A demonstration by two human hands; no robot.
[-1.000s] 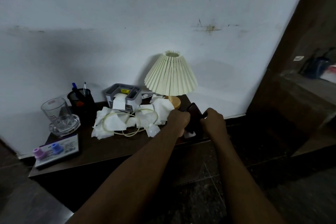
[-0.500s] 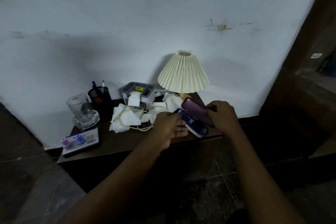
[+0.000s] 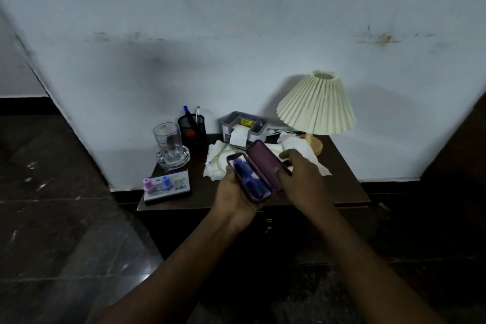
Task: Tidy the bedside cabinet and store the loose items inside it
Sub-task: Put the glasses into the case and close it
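A purple hinged case (image 3: 259, 168) lies open above the dark bedside cabinet (image 3: 347, 192), with something blue inside its lower half. My left hand (image 3: 236, 192) cups the case from below. My right hand (image 3: 299, 173) holds the raised lid at its right edge. Behind the case, crumpled white tissues (image 3: 218, 163) and a pale cable lie on the cabinet top. A small handle (image 3: 268, 225) shows on the cabinet's dark front.
On the cabinet stand a pleated cream lamp (image 3: 317, 105), a grey tissue box (image 3: 243, 126), a black pen cup (image 3: 192, 129), a glass in a glass dish (image 3: 169, 143), and a box with two small bottles (image 3: 167, 188). White wall behind, dark floor around.
The case went from shut to open between my hands and came up off the cabinet's right end. The view swung left, so the cabinet sits more to the right now.
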